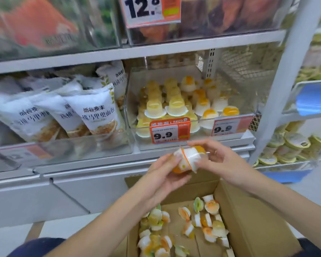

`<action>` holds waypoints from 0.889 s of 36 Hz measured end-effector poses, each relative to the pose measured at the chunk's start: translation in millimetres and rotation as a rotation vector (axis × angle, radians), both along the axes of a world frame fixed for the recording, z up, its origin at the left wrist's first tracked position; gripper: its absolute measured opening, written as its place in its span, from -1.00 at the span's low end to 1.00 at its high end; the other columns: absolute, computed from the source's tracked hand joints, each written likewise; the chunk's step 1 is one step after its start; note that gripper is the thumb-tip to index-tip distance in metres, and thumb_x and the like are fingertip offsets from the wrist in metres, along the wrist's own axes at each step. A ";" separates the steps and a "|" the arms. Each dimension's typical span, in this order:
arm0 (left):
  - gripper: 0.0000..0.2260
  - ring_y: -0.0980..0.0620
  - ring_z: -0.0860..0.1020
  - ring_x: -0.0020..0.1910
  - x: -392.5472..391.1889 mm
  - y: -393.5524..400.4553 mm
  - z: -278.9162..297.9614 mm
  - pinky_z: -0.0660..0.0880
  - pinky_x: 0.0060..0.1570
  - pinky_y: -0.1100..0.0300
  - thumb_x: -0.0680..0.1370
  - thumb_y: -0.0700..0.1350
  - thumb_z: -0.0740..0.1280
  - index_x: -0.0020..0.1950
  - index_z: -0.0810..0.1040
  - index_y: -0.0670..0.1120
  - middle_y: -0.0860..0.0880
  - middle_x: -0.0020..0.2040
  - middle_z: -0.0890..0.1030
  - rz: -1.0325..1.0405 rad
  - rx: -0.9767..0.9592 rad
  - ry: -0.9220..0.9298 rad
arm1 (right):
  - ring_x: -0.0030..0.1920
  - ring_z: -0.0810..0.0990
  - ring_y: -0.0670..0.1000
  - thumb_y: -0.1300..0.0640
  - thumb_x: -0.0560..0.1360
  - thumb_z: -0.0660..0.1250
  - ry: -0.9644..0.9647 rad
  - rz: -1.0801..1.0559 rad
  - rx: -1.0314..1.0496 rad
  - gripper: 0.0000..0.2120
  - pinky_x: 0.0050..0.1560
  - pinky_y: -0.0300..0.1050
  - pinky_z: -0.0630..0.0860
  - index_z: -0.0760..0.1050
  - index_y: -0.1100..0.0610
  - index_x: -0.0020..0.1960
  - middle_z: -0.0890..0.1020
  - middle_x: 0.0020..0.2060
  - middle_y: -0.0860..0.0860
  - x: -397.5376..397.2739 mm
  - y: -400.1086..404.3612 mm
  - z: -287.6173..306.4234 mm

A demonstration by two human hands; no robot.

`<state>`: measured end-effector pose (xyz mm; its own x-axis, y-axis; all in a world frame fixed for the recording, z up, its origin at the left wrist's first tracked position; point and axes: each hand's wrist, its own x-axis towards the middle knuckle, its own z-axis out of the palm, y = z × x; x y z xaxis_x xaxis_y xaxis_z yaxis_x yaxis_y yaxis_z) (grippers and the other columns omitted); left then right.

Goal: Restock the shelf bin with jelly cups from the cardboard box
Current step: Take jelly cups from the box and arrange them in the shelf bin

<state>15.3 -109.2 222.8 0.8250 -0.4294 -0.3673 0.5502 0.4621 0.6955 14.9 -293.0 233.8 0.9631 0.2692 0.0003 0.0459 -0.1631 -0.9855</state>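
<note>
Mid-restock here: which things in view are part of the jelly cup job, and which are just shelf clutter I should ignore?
Part of the job:
- jelly cups held between left hand and right hand
- held cups
- clear shelf bin of stacked cups
- cardboard box with loose cups

Just around:
- white snack bags
- 12.8 price tag
- lidded tubs on the right rack

Hands in view: two, left hand (162, 175) and right hand (217, 160). Cardboard box (248, 216): one. Clear shelf bin (174, 127) holding jelly cups: one. Price tags reading 9.9 (170, 131): two. Price tag reading 12.8 (150, 11): one. White snack bags (98, 115) with legible fronts: three. Loose jelly cups in the box: too many and too blurred for an exact count.
</note>
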 end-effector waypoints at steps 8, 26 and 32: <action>-0.58 -0.13 0.61 0.08 7.3 -3.1 -10.5 0.59 0.02 0.04 0.37 -0.24 0.37 0.22 0.49 -0.27 -0.27 0.13 0.60 0.041 -0.031 0.038 | 0.16 0.57 -0.05 0.27 0.43 0.45 -0.034 0.112 -0.075 -0.60 0.18 -0.04 0.55 0.50 -0.01 0.21 0.60 0.12 -0.11 7.6 4.5 -11.8; -0.61 -0.03 0.65 -0.12 13.7 -5.2 0.4 0.62 -0.16 0.20 0.32 -0.20 0.41 0.12 0.54 -0.30 -0.22 -0.02 0.66 -0.074 0.085 -0.016 | 0.11 0.53 -0.19 0.12 0.27 0.58 -0.109 0.091 -0.224 -0.43 0.09 -0.34 0.47 0.49 -0.15 0.22 0.58 0.10 -0.26 15.0 2.0 -5.9; -0.63 -0.06 0.63 0.04 16.1 0.6 5.8 0.57 0.10 0.05 0.40 -0.06 0.41 0.15 0.56 -0.20 -0.20 0.09 0.64 -0.187 0.193 -0.120 | 0.03 0.59 -0.16 0.07 0.21 0.60 -0.145 0.022 -0.214 -0.47 0.04 -0.30 0.52 0.55 -0.16 0.14 0.63 0.01 -0.22 11.7 3.6 5.9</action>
<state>31.4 -108.6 228.6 0.7804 -0.5099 -0.3620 0.5221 0.2127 0.8259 26.6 -289.4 239.7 0.9509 0.2993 0.0789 0.1902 -0.3641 -0.9117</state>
